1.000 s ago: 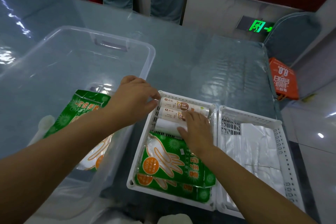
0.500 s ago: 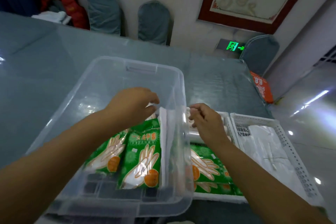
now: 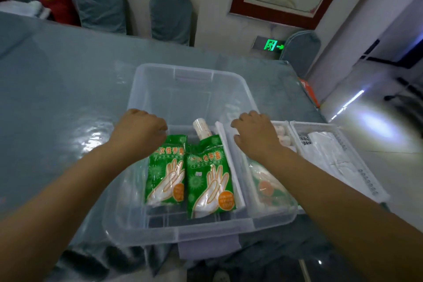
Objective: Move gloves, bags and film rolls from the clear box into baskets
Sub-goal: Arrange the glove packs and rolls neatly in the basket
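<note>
The clear box (image 3: pixel 192 71) stands in the middle of the table. Two green glove packs (image 3: pixel 166 171) (image 3: pixel 209 178) lie in it side by side. Behind them a white film roll (image 3: pixel 201 129) pokes up, and a flat white pack (image 3: pixel 231 162) stands on edge along the right wall. My left hand (image 3: pixel 139 130) is curled at the top corner of the left glove pack, its fingertips hidden. My right hand (image 3: pixel 254 135) hovers over the box's right rim with bent, parted fingers and holds nothing. The left basket (image 3: pixel 286 123) holds film rolls (image 3: pixel 282 137) and a glove pack (image 3: pixel 267 188). The right basket (image 3: pixel 366 181) holds white bags (image 3: pixel 329 151).
The grey-blue table (image 3: pixel 57 98) stretches away to the left and behind the box. Covered chairs (image 3: pixel 98 0) stand along the far wall, and another (image 3: pixel 299 52) stands at the table's far right corner. An orange item (image 3: pixel 309 91) sits past the right edge, above a glossy floor (image 3: pixel 377 121).
Both hands have left the left basket's film rolls. The left hand went into the clear box towards the glove packs and the right hand rose over the box's right rim. The view tilted up.
</note>
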The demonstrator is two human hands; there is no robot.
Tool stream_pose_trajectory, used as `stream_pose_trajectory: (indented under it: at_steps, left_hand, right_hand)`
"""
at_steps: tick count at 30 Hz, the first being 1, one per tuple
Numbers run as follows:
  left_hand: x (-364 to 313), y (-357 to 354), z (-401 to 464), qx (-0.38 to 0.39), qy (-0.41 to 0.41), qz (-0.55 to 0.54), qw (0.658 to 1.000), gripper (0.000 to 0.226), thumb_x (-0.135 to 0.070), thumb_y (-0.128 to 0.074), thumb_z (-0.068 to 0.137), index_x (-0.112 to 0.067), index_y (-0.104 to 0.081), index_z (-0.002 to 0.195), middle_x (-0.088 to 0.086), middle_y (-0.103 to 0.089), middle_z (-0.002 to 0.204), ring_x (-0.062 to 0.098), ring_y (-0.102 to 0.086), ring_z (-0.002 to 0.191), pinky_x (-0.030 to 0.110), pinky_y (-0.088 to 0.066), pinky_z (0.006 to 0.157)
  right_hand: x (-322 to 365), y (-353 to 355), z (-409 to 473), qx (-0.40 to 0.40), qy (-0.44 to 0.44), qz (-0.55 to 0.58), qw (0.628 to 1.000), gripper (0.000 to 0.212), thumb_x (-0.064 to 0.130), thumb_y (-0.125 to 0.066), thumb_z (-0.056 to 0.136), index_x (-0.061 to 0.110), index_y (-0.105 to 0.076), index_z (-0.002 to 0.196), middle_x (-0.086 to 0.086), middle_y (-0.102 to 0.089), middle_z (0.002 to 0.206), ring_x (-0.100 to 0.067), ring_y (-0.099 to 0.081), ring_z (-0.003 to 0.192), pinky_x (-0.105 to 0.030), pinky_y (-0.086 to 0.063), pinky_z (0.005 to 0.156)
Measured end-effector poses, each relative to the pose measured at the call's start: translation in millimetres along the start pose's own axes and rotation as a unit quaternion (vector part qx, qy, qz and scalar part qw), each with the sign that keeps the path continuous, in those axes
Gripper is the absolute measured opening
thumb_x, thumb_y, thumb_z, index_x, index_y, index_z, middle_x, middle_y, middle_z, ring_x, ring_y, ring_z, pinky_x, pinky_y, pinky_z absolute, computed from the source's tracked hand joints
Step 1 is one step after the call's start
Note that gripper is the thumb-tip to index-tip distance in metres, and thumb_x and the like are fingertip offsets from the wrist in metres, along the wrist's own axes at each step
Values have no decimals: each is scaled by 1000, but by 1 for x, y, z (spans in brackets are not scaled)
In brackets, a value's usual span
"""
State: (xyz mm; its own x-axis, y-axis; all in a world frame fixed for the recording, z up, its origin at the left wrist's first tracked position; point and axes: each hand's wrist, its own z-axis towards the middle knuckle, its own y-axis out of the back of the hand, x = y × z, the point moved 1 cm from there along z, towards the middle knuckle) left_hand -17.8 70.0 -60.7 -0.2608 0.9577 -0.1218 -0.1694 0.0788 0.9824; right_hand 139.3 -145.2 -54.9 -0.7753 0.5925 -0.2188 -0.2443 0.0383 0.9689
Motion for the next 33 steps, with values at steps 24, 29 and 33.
stream_pose_trajectory:
  at_steps: [24,29,33]
  left_hand:
    - [-5,0,0,17,-1,27,999,25,-33,-49,86,-23,-67,101,2,-73,91,23,-64,81,33,-37,93]
    - [-22,4,23,15,68,-226,972,77,-33,-76,72,-18,-37,137,6,-52,133,22,-53,115,37,-44,93]
    - [-60,7,58,35,28,-358,933,71,-18,-81,65,-14,-45,126,3,-56,121,19,-52,114,27,-39,88]
  right_hand:
    - [21,-40,46,182,-85,289,936,9,12,-48,91,12,-57,95,-14,-60,98,-23,-51,78,-27,-37,62]
    - [-5,15,23,6,-48,380,924,12,13,-48,93,17,-45,82,2,-51,69,-7,-46,59,-22,-33,49]
    - [-34,42,2,-116,-77,488,861,10,7,-51,91,14,-53,85,7,-51,68,1,-45,61,-9,-34,52]
